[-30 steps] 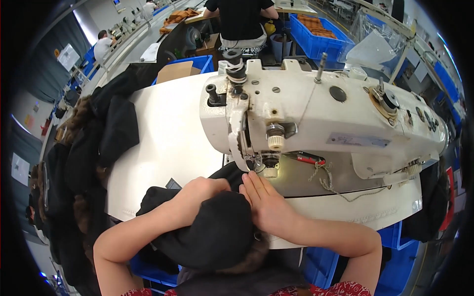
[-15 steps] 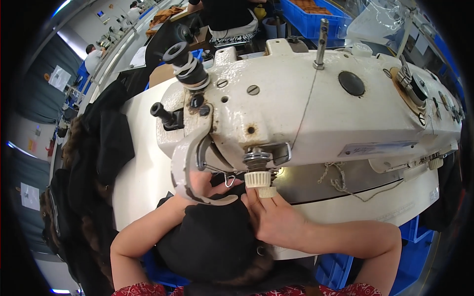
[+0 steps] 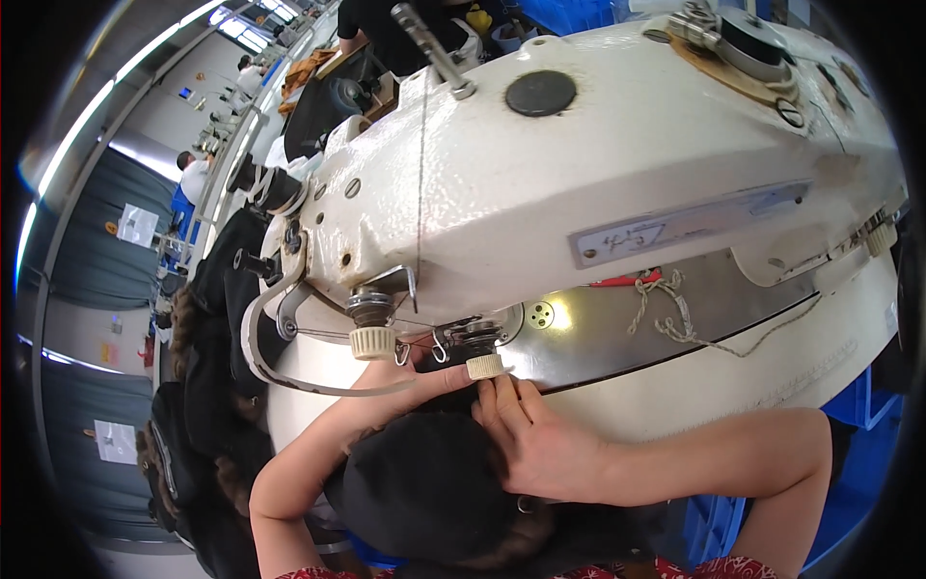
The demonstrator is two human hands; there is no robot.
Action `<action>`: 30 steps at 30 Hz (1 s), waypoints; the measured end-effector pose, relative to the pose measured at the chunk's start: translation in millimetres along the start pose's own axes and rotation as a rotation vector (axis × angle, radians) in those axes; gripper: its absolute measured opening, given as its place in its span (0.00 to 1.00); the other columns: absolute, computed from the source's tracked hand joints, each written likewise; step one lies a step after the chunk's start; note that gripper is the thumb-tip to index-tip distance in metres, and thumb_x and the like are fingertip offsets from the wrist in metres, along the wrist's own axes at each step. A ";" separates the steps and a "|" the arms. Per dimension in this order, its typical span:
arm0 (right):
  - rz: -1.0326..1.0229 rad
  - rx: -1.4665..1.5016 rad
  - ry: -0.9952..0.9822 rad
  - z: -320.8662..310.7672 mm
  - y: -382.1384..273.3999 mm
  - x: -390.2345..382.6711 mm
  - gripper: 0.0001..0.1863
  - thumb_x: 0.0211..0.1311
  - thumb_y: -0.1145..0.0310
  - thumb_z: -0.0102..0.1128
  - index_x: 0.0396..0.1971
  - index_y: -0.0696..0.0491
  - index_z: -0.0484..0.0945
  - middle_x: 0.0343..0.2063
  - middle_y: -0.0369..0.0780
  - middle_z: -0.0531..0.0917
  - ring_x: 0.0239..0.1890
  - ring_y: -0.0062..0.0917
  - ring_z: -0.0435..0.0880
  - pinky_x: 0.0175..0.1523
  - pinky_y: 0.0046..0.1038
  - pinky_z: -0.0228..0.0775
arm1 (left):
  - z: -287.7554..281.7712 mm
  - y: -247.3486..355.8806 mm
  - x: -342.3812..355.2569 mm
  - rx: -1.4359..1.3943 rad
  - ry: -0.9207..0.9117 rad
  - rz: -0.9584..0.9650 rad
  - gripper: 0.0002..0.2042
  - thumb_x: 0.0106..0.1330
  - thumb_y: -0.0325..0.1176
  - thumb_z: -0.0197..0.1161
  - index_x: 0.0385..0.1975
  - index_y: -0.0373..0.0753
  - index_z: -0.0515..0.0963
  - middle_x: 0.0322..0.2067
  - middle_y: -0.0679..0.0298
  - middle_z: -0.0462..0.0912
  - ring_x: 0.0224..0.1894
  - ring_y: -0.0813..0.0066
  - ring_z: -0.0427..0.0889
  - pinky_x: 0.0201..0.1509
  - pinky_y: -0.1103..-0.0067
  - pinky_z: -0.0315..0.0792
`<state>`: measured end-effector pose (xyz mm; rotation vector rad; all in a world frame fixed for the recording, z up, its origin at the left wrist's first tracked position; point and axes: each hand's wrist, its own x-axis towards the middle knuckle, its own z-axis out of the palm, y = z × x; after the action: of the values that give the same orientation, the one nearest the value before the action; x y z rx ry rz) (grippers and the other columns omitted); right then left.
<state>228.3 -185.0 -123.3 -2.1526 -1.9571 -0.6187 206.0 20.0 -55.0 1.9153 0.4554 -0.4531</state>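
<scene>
A white sewing machine [image 3: 627,154] fills the upper middle, with a tension knob [image 3: 371,343] at its front and a metal bed plate [image 3: 608,347] below. My left hand [image 3: 405,381] is at the needle area, partly hidden by the machine's parts, holding black fabric with its thumb toward the right. My right hand [image 3: 531,444] grips the same black fabric [image 3: 420,482], its bent fingers pressed together just beside the lower knob [image 3: 485,365]. The fabric is bunched between my forearms, with brown fur at its lower right.
Dark fur-trimmed garments [image 3: 207,386] lie at the left of the white tabletop [image 3: 752,372]. A red-handled tool [image 3: 612,280] and knotted cord [image 3: 656,314] lie under the machine arm. Blue bins [image 3: 858,405] are at the right. Co-workers [image 3: 381,29] sit at farther workstations.
The view has moved closer to the machine and tilted. My left hand has shifted farther under the needle area, its thumb now extended. My right fingers are more bent on the fabric.
</scene>
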 end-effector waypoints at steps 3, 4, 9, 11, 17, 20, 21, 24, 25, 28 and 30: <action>0.006 0.054 -0.001 -2.6 -3.7 -1.0 0.27 0.49 0.62 0.54 0.46 0.67 0.79 0.48 0.60 0.79 0.50 0.51 0.77 0.52 0.46 0.73 | 0.9 -0.5 -4.1 -0.183 -0.053 -0.105 0.25 0.64 0.35 0.69 0.58 0.33 0.71 0.52 0.63 0.79 0.52 0.80 0.76 0.57 0.80 0.70; -0.010 0.066 0.003 -8.3 -3.3 -0.9 0.26 0.50 0.62 0.54 0.45 0.67 0.80 0.49 0.59 0.78 0.50 0.51 0.78 0.51 0.45 0.73 | 3.9 -10.5 -7.2 -0.200 0.118 -0.083 0.19 0.64 0.33 0.69 0.53 0.34 0.76 0.46 0.64 0.82 0.47 0.81 0.78 0.51 0.81 0.73; 0.139 0.301 0.156 -16.4 -12.6 -7.5 0.23 0.54 0.68 0.57 0.48 0.65 0.78 0.52 0.53 0.78 0.49 0.43 0.80 0.50 0.39 0.75 | -0.1 -3.7 -29.9 -0.292 0.138 0.059 0.08 0.66 0.29 0.66 0.40 0.33 0.81 0.33 0.64 0.85 0.36 0.81 0.82 0.43 0.83 0.75; 0.472 0.757 0.333 -17.8 -21.6 -11.9 0.22 0.56 0.69 0.55 0.50 0.62 0.75 0.46 0.49 0.82 0.44 0.36 0.81 0.47 0.31 0.75 | -2.9 -3.7 -45.9 -0.381 0.142 0.153 0.08 0.67 0.29 0.64 0.40 0.32 0.80 0.33 0.63 0.85 0.37 0.78 0.82 0.44 0.81 0.75; 0.718 1.534 0.459 -27.4 -46.8 9.3 0.14 0.65 0.64 0.62 0.45 0.56 0.75 0.31 0.43 0.84 0.28 0.31 0.85 0.34 0.30 0.78 | 11.5 2.7 -88.6 -0.201 0.282 0.349 0.08 0.67 0.33 0.63 0.35 0.35 0.75 0.33 0.57 0.83 0.37 0.73 0.81 0.45 0.78 0.74; 0.729 1.553 0.471 -32.3 -63.5 16.7 0.12 0.63 0.65 0.65 0.41 0.56 0.77 0.32 0.40 0.83 0.26 0.27 0.85 0.31 0.25 0.76 | 11.8 2.9 -105.7 -0.086 0.298 0.546 0.05 0.70 0.28 0.59 0.37 0.31 0.78 0.34 0.59 0.84 0.37 0.74 0.83 0.44 0.79 0.76; 0.722 1.558 0.475 -36.2 -67.8 18.1 0.12 0.63 0.65 0.65 0.41 0.56 0.77 0.32 0.40 0.83 0.26 0.27 0.85 0.31 0.25 0.76 | 11.6 1.7 -109.3 -0.079 0.303 0.546 0.05 0.70 0.28 0.59 0.37 0.31 0.78 0.34 0.59 0.84 0.37 0.74 0.83 0.44 0.79 0.76; 0.673 1.656 0.555 -41.9 -75.9 23.9 0.13 0.64 0.64 0.64 0.41 0.58 0.76 0.40 0.40 0.79 0.29 0.23 0.83 0.32 0.22 0.75 | 4.9 -5.7 -112.6 -0.060 0.293 0.612 0.06 0.69 0.27 0.60 0.38 0.31 0.79 0.32 0.58 0.82 0.35 0.71 0.84 0.40 0.78 0.77; 0.669 1.660 0.559 -40.3 -77.5 24.3 0.13 0.64 0.64 0.64 0.41 0.58 0.76 0.40 0.40 0.79 0.29 0.23 0.83 0.32 0.22 0.75 | 3.7 -8.4 -112.4 -0.054 0.296 0.611 0.06 0.69 0.27 0.60 0.38 0.31 0.79 0.32 0.58 0.82 0.35 0.71 0.84 0.40 0.78 0.77; 0.615 1.839 0.421 -34.6 -80.2 22.5 0.12 0.65 0.65 0.64 0.40 0.58 0.76 0.40 0.39 0.79 0.31 0.19 0.80 0.33 0.20 0.73 | 3.3 -15.3 -107.7 -0.225 0.258 0.648 0.06 0.67 0.27 0.62 0.38 0.32 0.80 0.31 0.58 0.81 0.33 0.70 0.83 0.39 0.78 0.77; 0.647 2.030 0.398 -33.8 -81.9 22.7 0.11 0.64 0.67 0.64 0.37 0.58 0.75 0.36 0.37 0.79 0.29 0.16 0.78 0.34 0.19 0.72 | 1.6 -17.5 -105.4 -0.286 0.212 0.685 0.06 0.66 0.26 0.63 0.38 0.31 0.80 0.30 0.58 0.80 0.32 0.69 0.83 0.38 0.77 0.77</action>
<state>142.8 -167.2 -96.0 -0.8753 -0.5901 0.7529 106.8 13.8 -15.7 1.7121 -0.0227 0.2529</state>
